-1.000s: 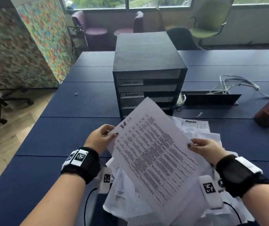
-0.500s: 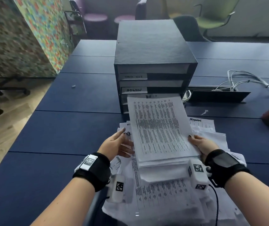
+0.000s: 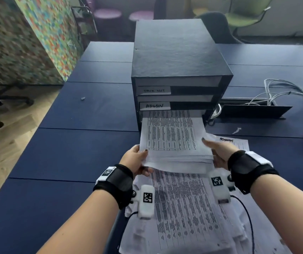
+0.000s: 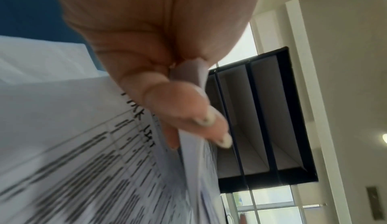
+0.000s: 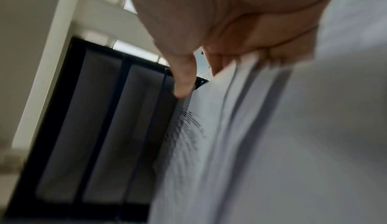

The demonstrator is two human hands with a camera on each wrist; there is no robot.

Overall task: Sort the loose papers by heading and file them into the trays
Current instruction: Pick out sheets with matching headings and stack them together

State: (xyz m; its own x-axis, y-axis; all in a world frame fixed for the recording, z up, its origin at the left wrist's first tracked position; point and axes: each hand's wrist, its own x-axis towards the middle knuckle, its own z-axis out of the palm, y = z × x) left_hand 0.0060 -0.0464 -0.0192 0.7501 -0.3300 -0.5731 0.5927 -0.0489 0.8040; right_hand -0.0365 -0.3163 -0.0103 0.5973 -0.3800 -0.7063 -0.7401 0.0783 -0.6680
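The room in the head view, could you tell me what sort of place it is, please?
Probably an office or meeting room: a long blue table with a labelled tray unit, office chairs behind it, and cables.

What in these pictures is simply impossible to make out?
- Bottom tray's label: head view, covered by the stack of papers sliding in.
- Top label on the tray unit: head view, handwriting too faint to read.
- Printed text on the stack: too small and blurred in all views.
- Right hand fingers: head view, hidden under the stack; right wrist view is motion-blurred.
- Left hand: its fingers are hidden below the stack.
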